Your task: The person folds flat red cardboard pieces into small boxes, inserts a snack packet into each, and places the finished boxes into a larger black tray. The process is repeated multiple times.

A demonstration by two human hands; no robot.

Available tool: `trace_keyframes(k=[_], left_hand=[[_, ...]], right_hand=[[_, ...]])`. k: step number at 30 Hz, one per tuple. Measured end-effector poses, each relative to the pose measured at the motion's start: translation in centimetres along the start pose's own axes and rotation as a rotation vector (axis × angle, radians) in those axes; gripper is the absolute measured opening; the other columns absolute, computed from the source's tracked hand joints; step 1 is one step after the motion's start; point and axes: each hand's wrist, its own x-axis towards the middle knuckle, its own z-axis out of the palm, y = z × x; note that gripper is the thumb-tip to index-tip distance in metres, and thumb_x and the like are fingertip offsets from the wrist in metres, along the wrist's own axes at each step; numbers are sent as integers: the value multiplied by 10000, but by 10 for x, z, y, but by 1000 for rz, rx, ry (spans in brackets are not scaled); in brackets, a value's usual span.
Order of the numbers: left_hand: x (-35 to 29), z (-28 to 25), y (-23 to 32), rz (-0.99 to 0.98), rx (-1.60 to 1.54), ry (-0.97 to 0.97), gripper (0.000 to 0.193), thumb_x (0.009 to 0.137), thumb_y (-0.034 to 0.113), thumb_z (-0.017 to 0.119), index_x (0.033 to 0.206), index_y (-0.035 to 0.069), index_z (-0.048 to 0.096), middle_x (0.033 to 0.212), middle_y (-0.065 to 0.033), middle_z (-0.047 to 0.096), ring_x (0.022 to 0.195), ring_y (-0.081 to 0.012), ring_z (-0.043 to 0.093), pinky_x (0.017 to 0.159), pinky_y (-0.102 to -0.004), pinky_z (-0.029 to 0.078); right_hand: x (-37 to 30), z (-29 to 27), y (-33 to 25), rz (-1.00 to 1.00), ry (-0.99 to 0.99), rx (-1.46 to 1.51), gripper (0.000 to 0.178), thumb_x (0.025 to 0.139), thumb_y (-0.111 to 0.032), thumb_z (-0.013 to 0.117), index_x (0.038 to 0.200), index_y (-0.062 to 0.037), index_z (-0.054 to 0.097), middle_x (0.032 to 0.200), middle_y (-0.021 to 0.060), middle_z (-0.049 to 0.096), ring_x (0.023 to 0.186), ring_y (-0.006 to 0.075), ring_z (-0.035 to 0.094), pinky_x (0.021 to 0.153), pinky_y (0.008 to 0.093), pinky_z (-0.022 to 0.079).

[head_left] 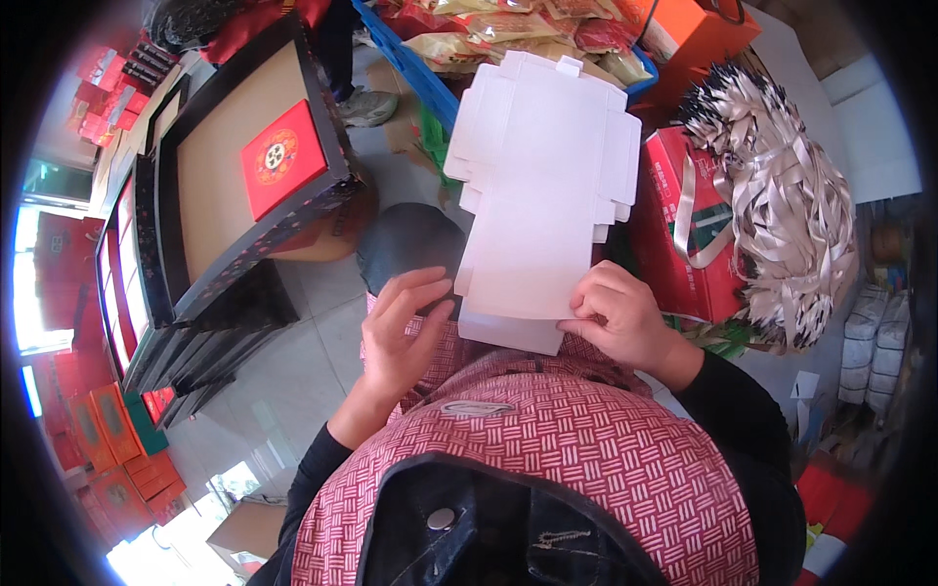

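A flat white cardboard box blank (547,176) with several side flaps lies unfolded over my lap, its narrow end toward me. That near end has a crease, and the strip below it is bent. My right hand (620,313) pinches the blank's near right corner between thumb and fingers. My left hand (403,327) is beside the near left edge, its fingers apart and holding nothing; a small gap seems to separate it from the card. Beneath the blank is my red and white patterned apron (547,420).
A blue crate (415,63) of wrapped packets stands beyond the blank. Right of it are a red box (674,225) and a large bundle of beige ribbons (791,195). At left, a black-rimmed tray (210,186) holds a red square box (283,159). Orange boxes (122,444) are stacked lower left.
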Motion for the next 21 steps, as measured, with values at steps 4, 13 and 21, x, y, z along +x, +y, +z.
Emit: trace_keyframes(k=[4, 13, 21], left_hand=[[21, -6, 4, 32, -41, -31, 312, 757, -48, 699, 1058, 14, 648, 1151, -149, 648, 1046, -278, 629, 892, -343, 480], [85, -8, 2, 349, -385, -364, 282, 718, -49, 724, 992, -5, 671, 1097, -125, 678, 1197, -324, 564, 1107, -491, 307], [80, -28, 57, 219, -1047, -220, 245, 887, 199, 673, 802, 16, 534, 787, -221, 674, 787, -371, 692, 763, -509, 562]], right_hand=[[15, -13, -6, 33, -27, 228, 215, 736, -43, 774, 697, -29, 563, 780, 61, 590, 674, 183, 571, 584, 291, 449], [30, -42, -53, -443, 263, -69, 174, 780, -143, 764, 819, -40, 629, 814, 63, 621, 722, 187, 607, 619, 291, 478], [60, 31, 71, 432, 85, 1404, 339, 969, -238, 490, 1207, -6, 556, 1138, 141, 625, 1021, 241, 612, 888, 353, 492]])
